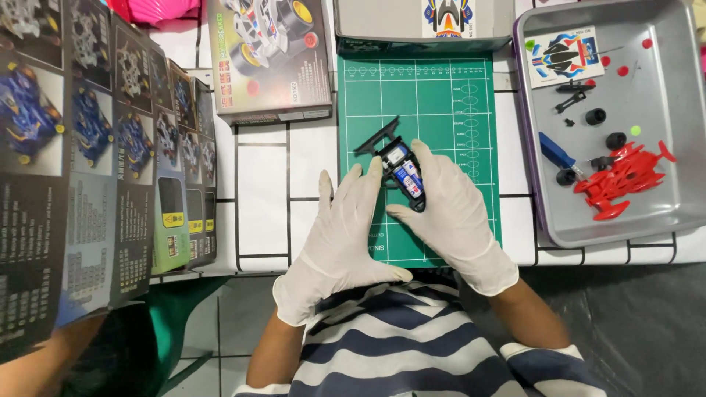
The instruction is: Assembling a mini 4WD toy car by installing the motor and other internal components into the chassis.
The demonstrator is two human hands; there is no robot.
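Gloved hands flanking toy chassis

Matt white latex gloves, glossy black plastic chassis, matt green rubbery mat, grey plastic tray.

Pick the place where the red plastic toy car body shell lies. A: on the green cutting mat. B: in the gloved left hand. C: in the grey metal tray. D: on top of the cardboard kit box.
C: the red plastic toy car body shell lies inside the grey metal tray among small black parts, apart from both gloved hands, which hold a black toy car chassis over the green cutting mat.
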